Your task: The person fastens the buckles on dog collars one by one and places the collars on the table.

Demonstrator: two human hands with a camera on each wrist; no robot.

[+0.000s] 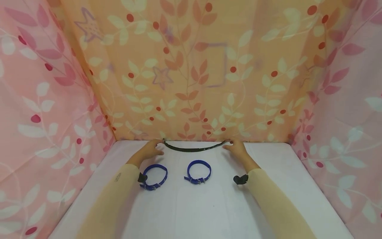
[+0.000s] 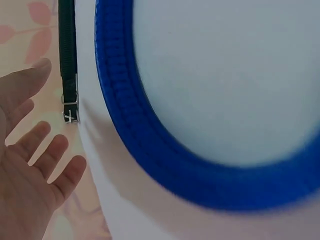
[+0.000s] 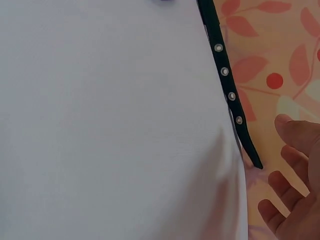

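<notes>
A dark strap collar (image 1: 191, 150) lies unfastened along the far edge of the white table. Its buckle (image 2: 70, 118) is at the left end, and several metal eyelets (image 3: 224, 71) line the right end. My left hand (image 1: 148, 151) is beside the buckle end with its fingers spread, apart from the strap in the left wrist view. At the pointed tip my right hand (image 1: 237, 151) also has loose, spread fingers, with a gap to the strap in the right wrist view. Two blue collars, a left one (image 1: 156, 165) and a middle one (image 1: 199, 161), lie buckled into loops nearer me.
A patterned orange cloth wall (image 1: 185, 83) rises right behind the far table edge. Pink cloth walls stand at the left (image 1: 59, 132) and right (image 1: 337, 132). The left blue collar lies close under my left wrist.
</notes>
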